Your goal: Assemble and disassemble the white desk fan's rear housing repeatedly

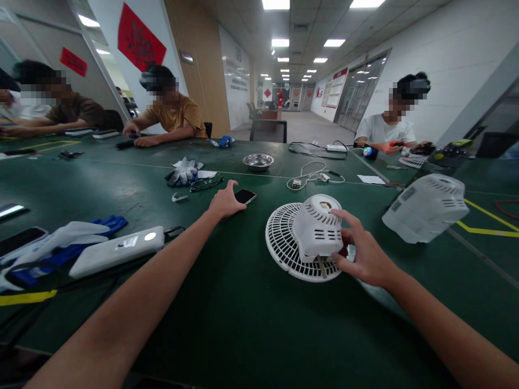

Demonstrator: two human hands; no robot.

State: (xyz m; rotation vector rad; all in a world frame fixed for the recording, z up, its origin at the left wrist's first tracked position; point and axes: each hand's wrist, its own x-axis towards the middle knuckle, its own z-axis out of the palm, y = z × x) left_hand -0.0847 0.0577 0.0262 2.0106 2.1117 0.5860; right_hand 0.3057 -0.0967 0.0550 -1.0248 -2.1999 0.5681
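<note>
Head view: at centre, the left hand (227,204), thumb and fingers apart, is at the phone (246,196). Right of centre, the right hand (360,253) spreads its fingers against the housing (317,229) on the grille (279,236); whether they grip, I cannot tell.

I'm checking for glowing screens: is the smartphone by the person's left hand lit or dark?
Dark: the smartphone beside the left hand lies screen up, and its visible glass is plain black.
</note>
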